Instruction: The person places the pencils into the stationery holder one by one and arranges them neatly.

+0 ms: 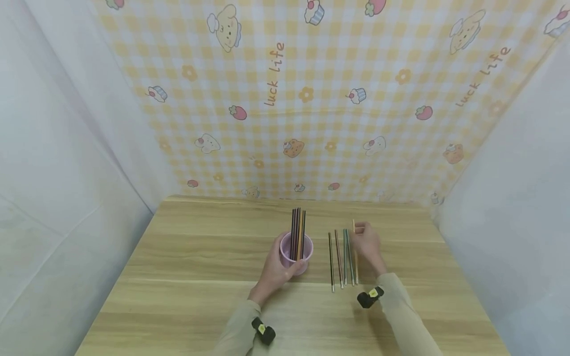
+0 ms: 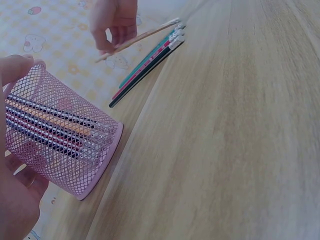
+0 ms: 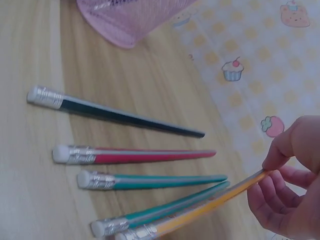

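My left hand [image 1: 272, 271] grips a pink mesh pencil cup [image 2: 60, 172] from its left side. Several pencils [image 1: 297, 232], dark ones and an orange one among them, stand in it with their eraser ends down. To the right, my right hand [image 1: 368, 245] pinches a yellow pencil [image 3: 210, 202] near its far end, the eraser end pointing toward me. Beside it on the table lie a black pencil [image 3: 125, 117], a red pencil [image 3: 150, 156] and two green pencils [image 3: 170, 182], roughly side by side. The yellow one partly overlaps the nearest green one in the right wrist view.
The wooden table [image 1: 187, 306] runs back to a yellow checked cloth [image 1: 329, 118] with cartoon prints. Pale sheets hang at the left [image 1: 67, 173] and the right [image 1: 512, 207]. A black wrist camera [image 1: 370, 297] sits on each sleeve.
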`<action>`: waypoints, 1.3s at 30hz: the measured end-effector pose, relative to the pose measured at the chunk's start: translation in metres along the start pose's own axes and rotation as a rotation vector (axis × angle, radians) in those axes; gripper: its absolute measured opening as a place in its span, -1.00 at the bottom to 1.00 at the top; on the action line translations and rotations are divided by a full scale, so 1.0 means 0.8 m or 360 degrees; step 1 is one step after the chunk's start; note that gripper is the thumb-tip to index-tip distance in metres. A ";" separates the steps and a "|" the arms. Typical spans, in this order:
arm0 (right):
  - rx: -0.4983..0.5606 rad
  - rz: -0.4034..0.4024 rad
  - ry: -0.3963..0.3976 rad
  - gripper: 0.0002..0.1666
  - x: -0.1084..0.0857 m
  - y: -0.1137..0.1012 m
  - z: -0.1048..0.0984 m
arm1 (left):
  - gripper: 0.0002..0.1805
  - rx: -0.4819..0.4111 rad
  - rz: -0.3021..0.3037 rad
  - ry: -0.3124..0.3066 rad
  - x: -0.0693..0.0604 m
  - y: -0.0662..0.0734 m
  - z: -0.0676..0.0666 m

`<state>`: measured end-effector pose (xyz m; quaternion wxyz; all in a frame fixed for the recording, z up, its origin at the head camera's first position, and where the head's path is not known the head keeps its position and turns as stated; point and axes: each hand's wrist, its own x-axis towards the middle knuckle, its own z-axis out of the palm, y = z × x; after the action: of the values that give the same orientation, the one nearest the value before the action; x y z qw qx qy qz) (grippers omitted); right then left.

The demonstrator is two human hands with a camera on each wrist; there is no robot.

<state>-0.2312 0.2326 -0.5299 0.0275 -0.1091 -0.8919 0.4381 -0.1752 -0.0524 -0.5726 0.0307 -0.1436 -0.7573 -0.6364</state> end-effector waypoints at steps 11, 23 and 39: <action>0.0202 -0.0138 0.0085 -0.46 -0.007 -0.032 -0.010 | 0.03 0.0017 0.0029 0.0013 0.001 -0.002 0.001; 0.0448 -0.0286 0.0140 -0.48 -0.025 -0.075 -0.012 | 0.00 0.0048 0.0035 0.0052 0.001 0.001 0.003; 0.0733 -0.0635 0.0145 -0.55 -0.043 -0.151 -0.027 | 0.03 0.0031 0.0043 0.0014 0.000 -0.001 0.000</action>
<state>-0.2148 0.1705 -0.4198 0.1769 0.0579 -0.7708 0.6093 -0.1757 -0.0521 -0.5737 0.0440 -0.1506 -0.7614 -0.6291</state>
